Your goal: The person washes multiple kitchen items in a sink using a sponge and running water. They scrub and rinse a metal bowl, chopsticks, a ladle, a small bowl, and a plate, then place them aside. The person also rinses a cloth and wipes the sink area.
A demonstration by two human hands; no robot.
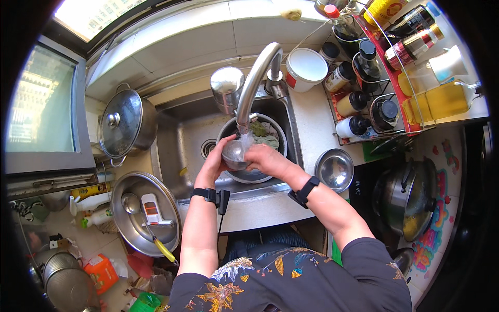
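Note:
Under the running faucet [255, 82], my left hand [213, 165] holds a small stainless-steel bowl [232, 155] from its left side. My right hand [269, 159] grips the bowl's right rim, with its fingertips bent inside. Water pours from the spout into the bowl and around my right fingers. Just below is a larger metal basin [284, 134] standing in the steel sink [175, 117]. Wet cloths [269, 142], pale green and grey, lie in that basin. My hands and the small bowl hide part of it.
A lidded steel pot [121, 123] stands left of the sink. Nearer me, a wide metal basin [121, 230] holds a ladle and a slicer. An upturned-looking metal bowl [334, 170] sits right of the sink, below a white tub [306, 68] and a bottle rack [390, 105].

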